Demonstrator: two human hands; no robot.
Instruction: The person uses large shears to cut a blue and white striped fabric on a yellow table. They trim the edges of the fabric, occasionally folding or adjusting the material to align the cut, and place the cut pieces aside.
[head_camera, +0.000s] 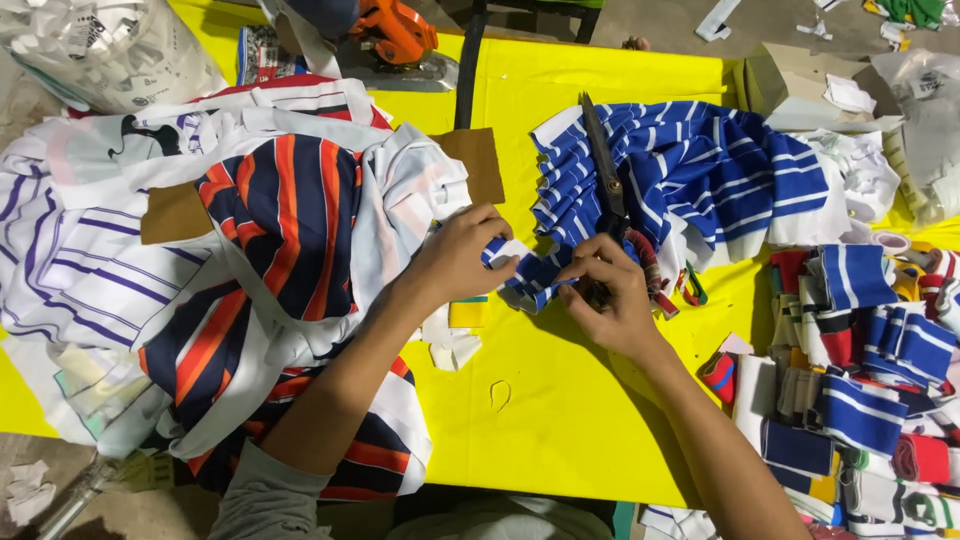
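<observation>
Forearms come in from the bottom edge, both reaching to the middle of the yellow bench (560, 420). Only one view here, looking straight down from the head.

Progress, as far as I can judge: looks like mid-job. Over on the right sits a big heap of folded strips (860, 400), blue-white and red ones, so plenty seems sorted already. Behind the hands a pile of blue striped fabric (700, 170) is spread out, with long scissors (603, 160) lying on top, blades pointing away. On the left lies a large mound of orange-navy cloth (280, 230) and white pieces, which looks like material not yet dealt with. So I'd say a fair chunk is left.

Hand pose: left hand (458, 255) is curled, fingers pinching one end of a small blue-white strip (525, 272). Right hand (612, 295) is closed around the other end, thumb and fingertips pressed on it, knuckles up. The strip sits between the two hands, just above the bench, right in front of the blue pile. The right hand may also be touching the scissor handles, can't tell.
</observation>
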